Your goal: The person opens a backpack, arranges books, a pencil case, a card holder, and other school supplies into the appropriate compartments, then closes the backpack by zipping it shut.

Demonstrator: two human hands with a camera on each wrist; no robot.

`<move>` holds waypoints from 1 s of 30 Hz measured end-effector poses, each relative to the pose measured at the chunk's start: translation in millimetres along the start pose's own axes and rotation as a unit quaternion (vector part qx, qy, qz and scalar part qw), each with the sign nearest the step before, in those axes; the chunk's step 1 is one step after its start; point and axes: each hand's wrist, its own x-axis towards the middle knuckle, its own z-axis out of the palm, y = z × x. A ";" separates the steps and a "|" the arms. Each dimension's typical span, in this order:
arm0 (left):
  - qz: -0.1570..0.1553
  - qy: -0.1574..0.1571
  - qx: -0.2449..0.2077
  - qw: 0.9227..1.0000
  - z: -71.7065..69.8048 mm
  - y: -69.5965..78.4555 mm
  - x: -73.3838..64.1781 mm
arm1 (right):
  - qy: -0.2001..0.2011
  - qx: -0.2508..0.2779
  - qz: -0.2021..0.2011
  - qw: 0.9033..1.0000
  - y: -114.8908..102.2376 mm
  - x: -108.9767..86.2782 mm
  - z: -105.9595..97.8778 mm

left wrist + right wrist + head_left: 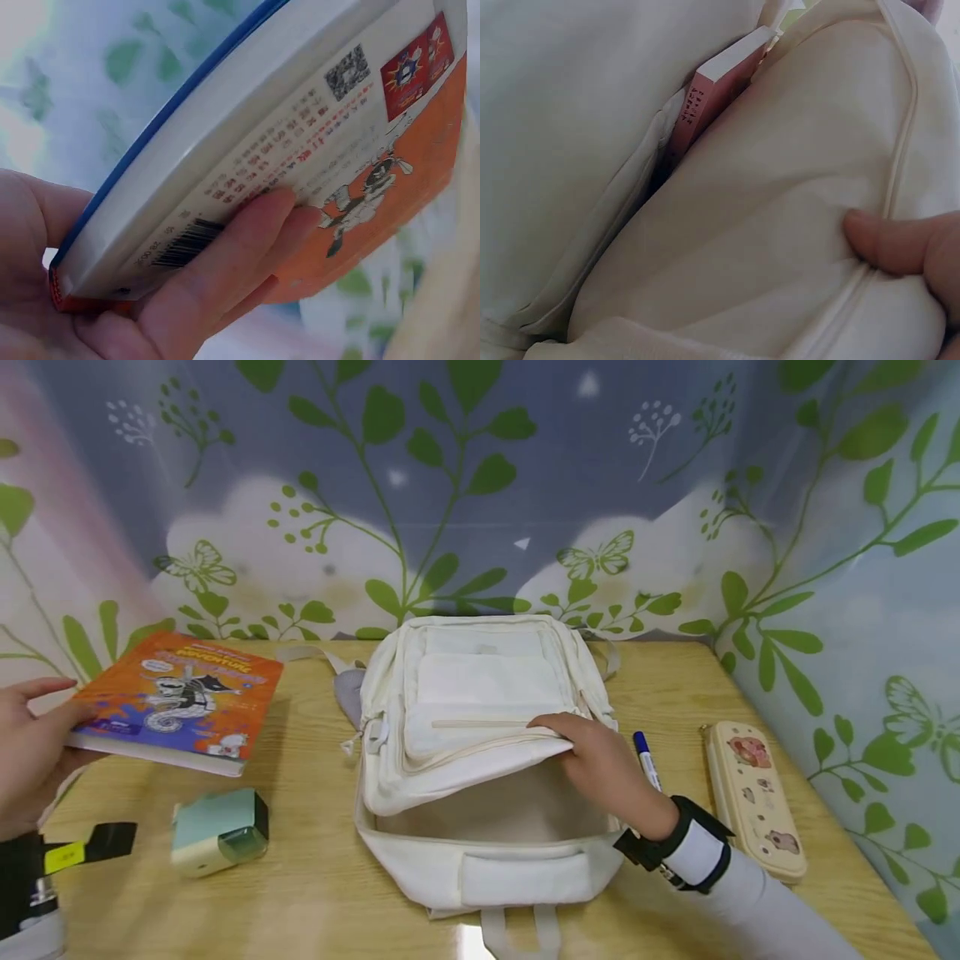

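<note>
My left hand (33, 743) grips an orange and blue comic-style book (183, 697) by its left end, raised above the table left of the backpack. In the left wrist view the fingers lie under the back cover (292, 180), beside a barcode. A white backpack (480, 677) lies on its back with its main compartment unzipped at the near end. My right hand (600, 768) pinches the edge of the front panel and lifts it. The right wrist view shows a pink book (712, 94) inside the bag.
A green and cream box-shaped device (217, 835) stands on the wooden table (300, 893) at left. A blue-capped marker (647, 760) and a cream pencil case (757, 797) lie right of the bag. Patterned curtains (480, 485) rise behind and at the sides.
</note>
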 end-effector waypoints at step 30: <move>-0.148 -0.503 -0.177 0.833 152.6 3.1 -120.1 | 0.023 0.038 0.015 0.999 -12.5 74.4 -28.0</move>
